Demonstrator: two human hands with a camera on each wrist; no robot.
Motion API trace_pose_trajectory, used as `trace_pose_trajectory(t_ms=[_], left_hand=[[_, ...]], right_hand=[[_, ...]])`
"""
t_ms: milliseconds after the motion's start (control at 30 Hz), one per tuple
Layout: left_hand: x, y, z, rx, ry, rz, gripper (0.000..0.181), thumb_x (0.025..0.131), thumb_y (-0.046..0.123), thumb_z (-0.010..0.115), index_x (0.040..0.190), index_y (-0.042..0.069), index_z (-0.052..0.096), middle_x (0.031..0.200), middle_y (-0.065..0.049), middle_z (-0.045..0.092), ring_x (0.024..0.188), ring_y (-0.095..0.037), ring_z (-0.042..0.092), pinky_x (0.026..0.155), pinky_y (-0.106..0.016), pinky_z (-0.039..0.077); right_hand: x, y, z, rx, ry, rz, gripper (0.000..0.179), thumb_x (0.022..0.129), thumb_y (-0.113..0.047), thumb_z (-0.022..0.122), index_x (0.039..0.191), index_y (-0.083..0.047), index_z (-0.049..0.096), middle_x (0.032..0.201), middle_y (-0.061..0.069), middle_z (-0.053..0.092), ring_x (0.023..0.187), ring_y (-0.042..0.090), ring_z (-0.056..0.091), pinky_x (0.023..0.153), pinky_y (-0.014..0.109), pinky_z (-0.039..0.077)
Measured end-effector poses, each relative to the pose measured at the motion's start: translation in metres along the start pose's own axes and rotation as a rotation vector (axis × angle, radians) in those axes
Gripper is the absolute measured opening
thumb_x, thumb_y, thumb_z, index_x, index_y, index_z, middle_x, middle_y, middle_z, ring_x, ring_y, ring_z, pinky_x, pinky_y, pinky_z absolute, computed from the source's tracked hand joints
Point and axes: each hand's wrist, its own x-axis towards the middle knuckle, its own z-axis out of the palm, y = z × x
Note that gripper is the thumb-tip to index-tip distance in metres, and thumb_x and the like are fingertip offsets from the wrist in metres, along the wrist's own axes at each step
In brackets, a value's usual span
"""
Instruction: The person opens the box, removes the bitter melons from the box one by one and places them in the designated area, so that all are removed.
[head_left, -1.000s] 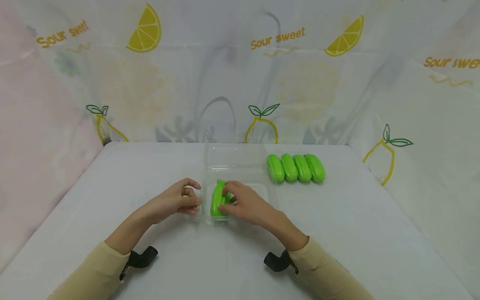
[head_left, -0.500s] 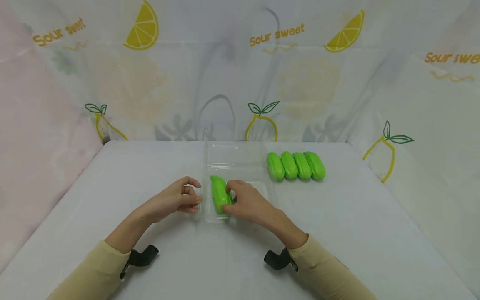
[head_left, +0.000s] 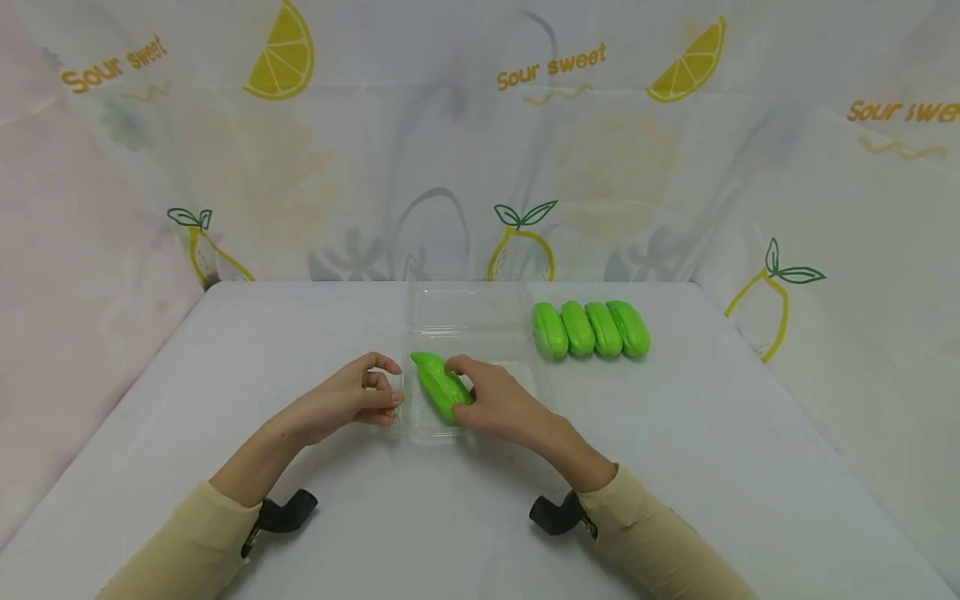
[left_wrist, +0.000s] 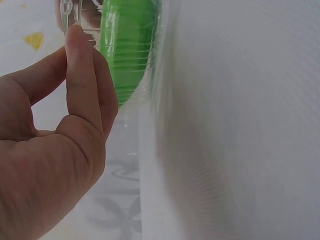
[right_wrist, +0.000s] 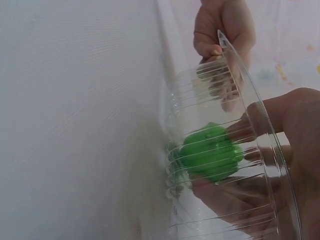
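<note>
A clear plastic clamshell box [head_left: 510, 379] sits on the white table with its lid [head_left: 472, 310] folded back. At its left rim, my left hand [head_left: 356, 396] pinches the edge between thumb and fingers; the left wrist view shows the fingertips on the rim. My right hand [head_left: 498, 402] reaches inside the box and holds a bright green toy bitter melon [head_left: 441, 385], bumpy with a pointed tip, between thumb and fingers. It lies slanted, tip toward the back left. In the right wrist view the ribbed box wall [right_wrist: 207, 105] stands in front of the melon and fingers.
Several similar green pieces [head_left: 579, 330] lie in a row right of the lid. A printed cloth [head_left: 360, 167] hangs behind the table [head_left: 300, 321]. Black wrist mounts [head_left: 283, 514] stick out below both forearms.
My right hand has turned the toy bitter melon inside the box, its tip swinging left from roughly upright to a slant. My left hand stays at the rim.
</note>
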Motion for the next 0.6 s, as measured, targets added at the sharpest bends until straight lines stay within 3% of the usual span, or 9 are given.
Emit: trace_pose_trajectory(t_ms=[100,200,433,600], left_hand=[[-0.001,0.0,-0.001,0.0,-0.003,-0.001,0.057,0.096,0.017,0.066,0.135,-0.002,0.03,0.089,-0.005,0.054,0.082,-0.014,0.065,0.077,-0.024,0.058],[-0.002,0.001,-0.002,-0.001,-0.001,-0.003,0.057,0.095,0.017,0.066,0.135,-0.002,0.03,0.089,-0.005,0.054,0.081,-0.014,0.065,0.077,-0.024,0.058],[-0.002,0.001,-0.001,-0.013,-0.004,0.002,0.058,0.095,0.017,0.067,0.136,-0.002,0.029,0.088,-0.005,0.054,0.08,-0.014,0.065,0.076,-0.024,0.058],[-0.002,0.002,0.0,-0.023,-0.009,-0.001,0.058,0.095,0.016,0.066,0.136,-0.002,0.029,0.089,-0.005,0.054,0.081,-0.014,0.065,0.076,-0.024,0.058]], right_hand=[[0.0,0.0,0.0,-0.023,0.007,-0.034,0.059,0.082,-0.012,0.062,0.14,-0.014,0.053,0.131,0.003,0.063,0.104,0.016,0.06,0.088,0.033,0.053],[0.0,0.0,-0.001,-0.038,0.011,-0.055,0.058,0.082,-0.012,0.061,0.14,-0.014,0.056,0.138,0.006,0.06,0.119,0.02,0.058,0.097,0.037,0.051],[-0.001,0.003,-0.007,-0.032,0.044,-0.068,0.055,0.081,-0.01,0.059,0.135,-0.013,0.062,0.132,0.004,0.065,0.103,0.015,0.061,0.083,0.031,0.053],[-0.002,0.004,-0.017,0.006,0.05,-0.041,0.052,0.082,-0.01,0.057,0.133,-0.014,0.063,0.132,0.002,0.065,0.105,0.014,0.062,0.086,0.031,0.054]])
